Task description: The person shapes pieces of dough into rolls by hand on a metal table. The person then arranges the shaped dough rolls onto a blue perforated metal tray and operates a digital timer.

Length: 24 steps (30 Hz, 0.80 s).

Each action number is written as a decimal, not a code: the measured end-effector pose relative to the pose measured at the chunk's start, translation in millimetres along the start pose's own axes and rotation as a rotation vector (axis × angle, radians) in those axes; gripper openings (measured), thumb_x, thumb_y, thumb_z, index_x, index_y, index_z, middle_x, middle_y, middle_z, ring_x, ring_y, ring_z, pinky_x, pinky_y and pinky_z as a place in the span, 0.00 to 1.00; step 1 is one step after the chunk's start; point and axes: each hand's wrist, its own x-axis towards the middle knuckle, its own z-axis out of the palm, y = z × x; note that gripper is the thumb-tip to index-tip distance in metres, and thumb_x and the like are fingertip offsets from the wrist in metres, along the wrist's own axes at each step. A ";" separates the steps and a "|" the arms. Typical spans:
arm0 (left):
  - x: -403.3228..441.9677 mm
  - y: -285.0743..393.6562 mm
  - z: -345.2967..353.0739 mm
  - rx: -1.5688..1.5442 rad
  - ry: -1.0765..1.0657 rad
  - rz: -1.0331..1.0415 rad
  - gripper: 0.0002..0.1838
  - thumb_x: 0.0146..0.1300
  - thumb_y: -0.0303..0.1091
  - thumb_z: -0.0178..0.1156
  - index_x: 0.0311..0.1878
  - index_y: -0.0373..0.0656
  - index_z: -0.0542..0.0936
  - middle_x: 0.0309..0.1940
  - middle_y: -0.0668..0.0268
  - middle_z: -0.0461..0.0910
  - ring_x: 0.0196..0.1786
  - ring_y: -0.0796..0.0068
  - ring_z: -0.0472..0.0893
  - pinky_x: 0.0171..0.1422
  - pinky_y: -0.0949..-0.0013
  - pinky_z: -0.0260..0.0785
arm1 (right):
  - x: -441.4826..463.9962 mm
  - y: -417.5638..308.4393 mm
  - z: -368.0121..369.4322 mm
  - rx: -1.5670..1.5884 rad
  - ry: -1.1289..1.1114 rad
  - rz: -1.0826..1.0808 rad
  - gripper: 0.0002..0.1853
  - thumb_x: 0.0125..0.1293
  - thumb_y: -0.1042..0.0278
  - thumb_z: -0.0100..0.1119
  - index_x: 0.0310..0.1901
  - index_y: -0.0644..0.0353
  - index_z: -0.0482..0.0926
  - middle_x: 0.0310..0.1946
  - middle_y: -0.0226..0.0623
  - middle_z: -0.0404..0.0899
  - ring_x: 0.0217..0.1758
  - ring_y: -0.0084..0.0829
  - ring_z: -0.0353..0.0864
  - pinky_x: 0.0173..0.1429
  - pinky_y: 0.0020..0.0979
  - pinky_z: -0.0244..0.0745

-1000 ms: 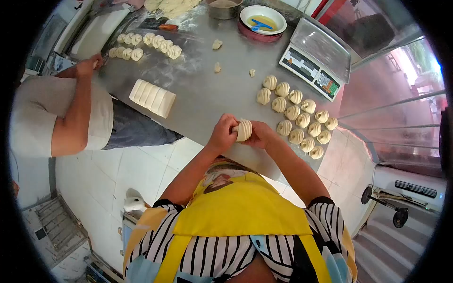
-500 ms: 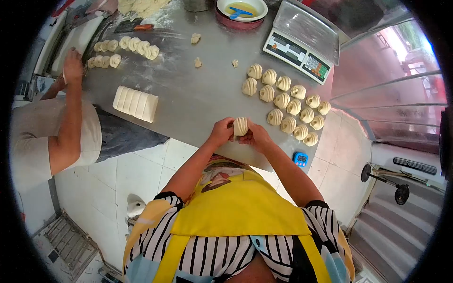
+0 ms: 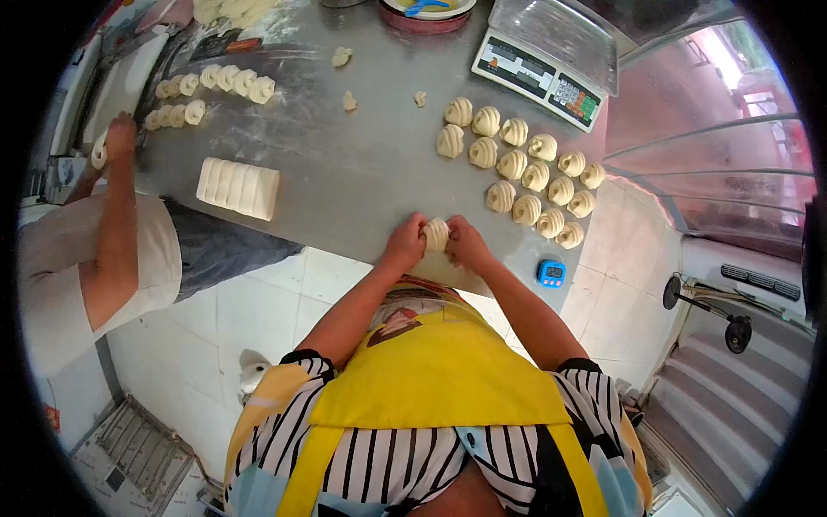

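Note:
Near the front edge of the steel table (image 3: 362,164), a ridged piece of dough (image 3: 436,234) is held between my two hands. My left hand (image 3: 405,242) grips its left end and my right hand (image 3: 467,243) pinches its right end, both with fingers closed. Right of my hands, several twisted dough rolls (image 3: 512,164) stand in rows. A block of pale dough strips (image 3: 238,189) lies to the left.
A co-worker (image 3: 112,250) at the left holds a dough loop (image 3: 99,150). Shaped rolls (image 3: 226,78) sit nearby. A digital scale (image 3: 543,73) stands at the back right, a blue timer (image 3: 550,273) at the right corner. Dough scraps (image 3: 350,101) and a bowl (image 3: 428,12) are farther back.
My hands have moved slightly apart, and the dough between them looks wider and more sideways. The co-worker's hand now shows a dough loop. The whole view has shifted slightly.

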 end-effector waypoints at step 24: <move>5.3 29.2 -18.0 0.075 -0.091 -0.188 0.08 0.64 0.33 0.50 0.42 0.38 0.69 0.27 0.49 0.80 0.27 0.47 0.81 0.35 0.51 0.74 | 15.7 -11.8 1.3 -0.667 0.214 -0.146 0.11 0.58 0.72 0.54 0.43 0.58 0.68 0.30 0.49 0.80 0.33 0.51 0.82 0.36 0.46 0.75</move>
